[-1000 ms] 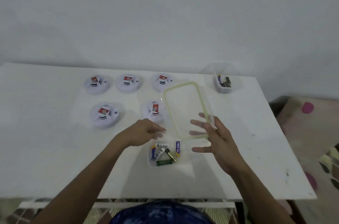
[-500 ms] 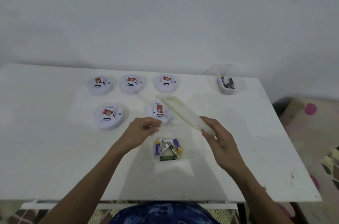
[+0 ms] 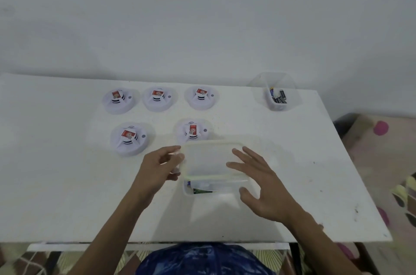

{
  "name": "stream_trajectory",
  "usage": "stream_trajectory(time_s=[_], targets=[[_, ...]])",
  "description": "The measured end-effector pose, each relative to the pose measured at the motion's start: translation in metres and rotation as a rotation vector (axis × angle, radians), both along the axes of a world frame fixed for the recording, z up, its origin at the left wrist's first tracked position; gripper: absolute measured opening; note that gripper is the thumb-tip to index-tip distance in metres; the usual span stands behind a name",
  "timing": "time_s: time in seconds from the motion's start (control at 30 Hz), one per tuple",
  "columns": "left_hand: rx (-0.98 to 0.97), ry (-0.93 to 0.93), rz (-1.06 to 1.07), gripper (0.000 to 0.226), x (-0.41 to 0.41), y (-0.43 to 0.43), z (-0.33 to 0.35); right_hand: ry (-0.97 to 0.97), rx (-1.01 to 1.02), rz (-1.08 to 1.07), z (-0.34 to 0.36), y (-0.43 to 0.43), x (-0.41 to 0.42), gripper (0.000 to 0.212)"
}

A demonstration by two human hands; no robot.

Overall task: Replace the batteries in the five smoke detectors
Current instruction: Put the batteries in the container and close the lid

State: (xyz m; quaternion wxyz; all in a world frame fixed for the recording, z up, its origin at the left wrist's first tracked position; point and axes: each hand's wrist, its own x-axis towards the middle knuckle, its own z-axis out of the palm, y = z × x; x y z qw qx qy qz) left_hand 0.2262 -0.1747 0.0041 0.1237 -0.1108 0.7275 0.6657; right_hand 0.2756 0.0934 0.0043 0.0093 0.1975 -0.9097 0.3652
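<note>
Up close, your right hand (image 3: 258, 184) lies spread on the green-edged lid (image 3: 207, 160), fingers straight and apart, thumb beside the near right corner of the clear plastic container (image 3: 225, 194) beneath. Your left hand (image 3: 157, 166) curls round the lid's left end, thumb at the far corner, fingers at the near one. The lid sits over the container; whether it is snapped down cannot be told. Through the near wall a few loose batteries (image 3: 200, 191) show, one of them green. The container stands toward the front middle of the white desk (image 3: 67, 184).

Just beyond the lid sits the near-right smoke detector (image 3: 193, 131), with the near-left smoke detector (image 3: 129, 138) off to its left. Behind them runs a row of three: the far-left smoke detector (image 3: 118, 99), the far-middle smoke detector (image 3: 158, 98) and the far-right smoke detector (image 3: 201, 96). All five carry red labels. At the far right corner stands a second clear tub (image 3: 278, 103), uncovered, holding dark batteries.
</note>
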Motion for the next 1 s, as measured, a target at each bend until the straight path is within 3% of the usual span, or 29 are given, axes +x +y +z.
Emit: stream_trajectory(time_s=[0.13, 0.4, 0.7, 1.0], targets=[[-0.179, 0.049, -0.025, 0.024, 0.009, 0.0, -0.014, -0.031, -0.012, -0.041, -0.009, 0.002, 0.005, 0.045], [-0.275, 0.081, -0.096, 0.025, 0.017, -0.001, -0.022, 0.019, 0.065, -0.071, -0.025, 0.001, 0.01, 0.037], [-0.146, 0.04, -0.055, 0.026, 0.022, 0.001, -0.029, -0.184, -0.101, -0.321, -0.029, -0.012, 0.009, 0.031], [-0.089, 0.045, -0.04, 0.024, 0.024, 0.004, -0.03, -0.193, -0.221, -0.357, -0.033, -0.016, 0.012, 0.031]])
